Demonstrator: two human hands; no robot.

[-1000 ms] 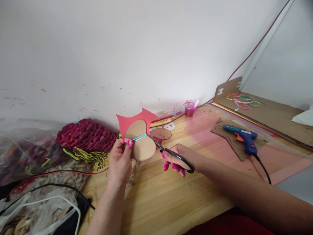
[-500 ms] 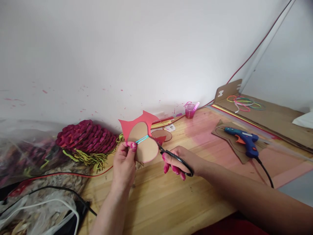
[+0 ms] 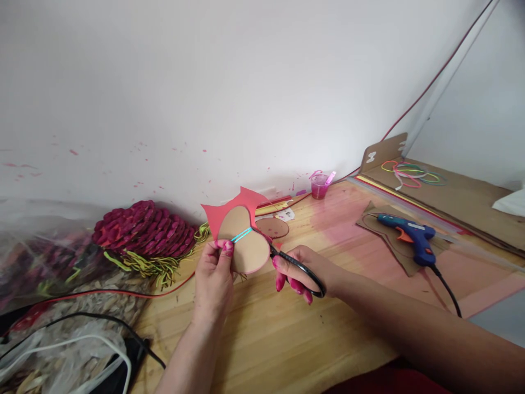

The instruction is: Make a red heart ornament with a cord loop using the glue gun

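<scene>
My left hand [image 3: 215, 273] pinches the left edge of a tan, two-lobed cardboard cutout [image 3: 251, 254] with a turquoise band across its narrow middle. Red paper [image 3: 225, 212] lies against the cutout's back and sticks out past its upper lobe. In my right hand [image 3: 301, 271] is a pair of black-handled scissors [image 3: 305, 268], fingers through the loops. The blades meet the right edge of the lower lobe, partly hidden behind it. Pink paint stains the fingertips of both hands.
At left lies a stack of magenta painted pieces [image 3: 143, 230] with yellow-green fringe. A blue glue gun [image 3: 410, 235] rests on cardboard at right, its black cord trailing forward. A cup of pink paint [image 3: 319, 187] stands by the wall. A cardboard box [image 3: 463, 202] holds coloured cords.
The cutout and my left hand have shifted slightly right. The red scrap beside the blades now hangs lower, leaving more of the oval piece behind in view.
</scene>
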